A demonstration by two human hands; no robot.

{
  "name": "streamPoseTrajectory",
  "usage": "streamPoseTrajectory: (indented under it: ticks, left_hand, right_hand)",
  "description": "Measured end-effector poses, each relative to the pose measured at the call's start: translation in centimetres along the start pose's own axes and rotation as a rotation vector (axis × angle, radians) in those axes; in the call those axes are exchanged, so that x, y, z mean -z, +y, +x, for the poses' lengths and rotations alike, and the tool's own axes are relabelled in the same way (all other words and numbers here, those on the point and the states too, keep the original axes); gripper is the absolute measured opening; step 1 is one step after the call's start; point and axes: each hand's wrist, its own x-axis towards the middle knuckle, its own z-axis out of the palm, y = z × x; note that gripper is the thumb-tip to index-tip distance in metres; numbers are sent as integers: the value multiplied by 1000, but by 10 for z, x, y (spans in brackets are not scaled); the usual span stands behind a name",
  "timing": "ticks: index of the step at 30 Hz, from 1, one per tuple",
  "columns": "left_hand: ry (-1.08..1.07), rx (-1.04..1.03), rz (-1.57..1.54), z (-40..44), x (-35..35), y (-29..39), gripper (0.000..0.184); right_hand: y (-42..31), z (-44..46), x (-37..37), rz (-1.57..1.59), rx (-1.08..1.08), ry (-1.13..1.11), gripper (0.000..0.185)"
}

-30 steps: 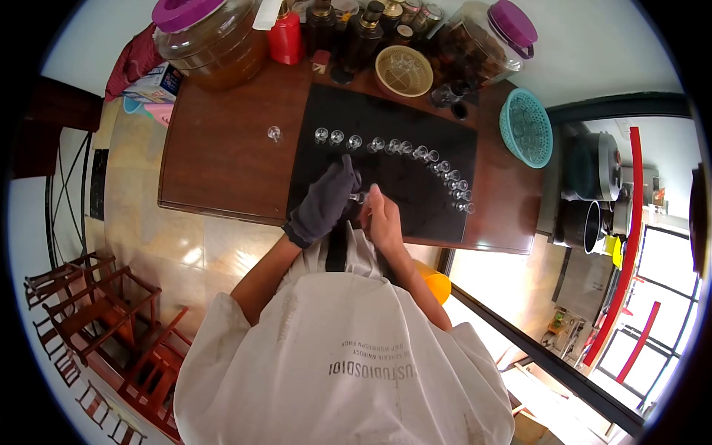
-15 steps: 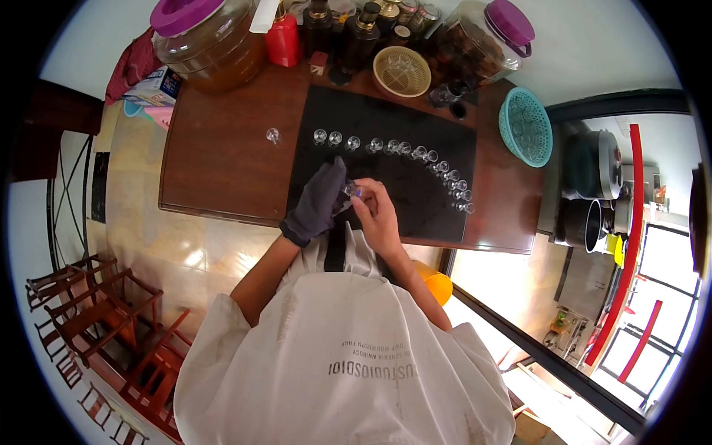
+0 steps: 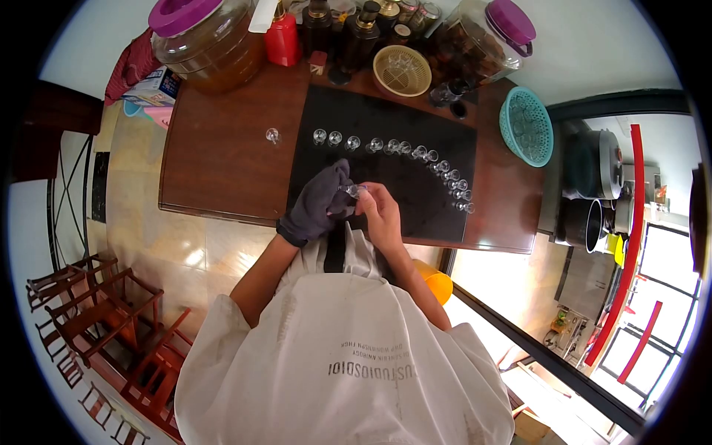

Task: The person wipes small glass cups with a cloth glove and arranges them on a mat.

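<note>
A small clear glass [image 3: 352, 190] is held between my two hands above the near edge of the table. My left hand [image 3: 320, 204] wears a dark grey glove and is closed around one end of the glass. My right hand [image 3: 382, 215] is bare, with thumb and fingers pinching the other end. Beyond my hands, several small stemmed glasses [image 3: 376, 144] stand in a curved row on a black mat [image 3: 400, 196]. One more glass [image 3: 273, 135] is on the brown wood to the left of the mat.
A beige basket [image 3: 403, 72] with glasses sits at the back, beside bottles [image 3: 360, 37] and a red bottle [image 3: 282, 41]. Large purple-lidded jars [image 3: 211, 52] occupy the back corners. A turquoise basket [image 3: 525, 126] of glasses is at the right edge of the table [image 3: 215, 174].
The gloved left fingers have curled in over the glass, and the glass has turned to lie more sideways between my hands. The glasses on the table have not moved.
</note>
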Motion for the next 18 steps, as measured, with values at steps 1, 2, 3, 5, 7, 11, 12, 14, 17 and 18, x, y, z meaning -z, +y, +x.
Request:
streamPoseTrajectory:
  ticks: [1,2,3,5,7,11,12,14,17,18]
  left_hand:
    - [-70,102,-47,3,3,5,46]
    - [-71,102,-47,5,6,9,46]
    - [-114,167,-108,7,8,12,37]
    - [-157,232,-170,8,7,7,29]
    - [-173,-88,102,10,2,-10,13]
    - [-73,132,-227,2,-4,-2,14]
    - [-101,177,-242,3,-2,0,17]
    - [-128,221,-257,6,1,4,20]
    - [-125,308,-316,1,-1,0,20]
    - [-115,528,-717,-8,-6,-15,21]
  right_hand:
    - [1,0,1,-17,-42,-4,20]
    - [1,-1,1,-17,-42,-3,20]
    - [2,-1,1,0,-46,2,21]
    - [4,-1,3,16,-51,8,21]
    - [8,0,7,-26,-83,3,22]
    - [6,-1,7,-2,-109,-27,22]
    - [6,-3,5,32,-78,-13,21]
    - [7,-4,1,66,-47,0,21]
    - [8,-4,1,97,-5,8,24]
    - [7,-5,3,56,13,-21,26]
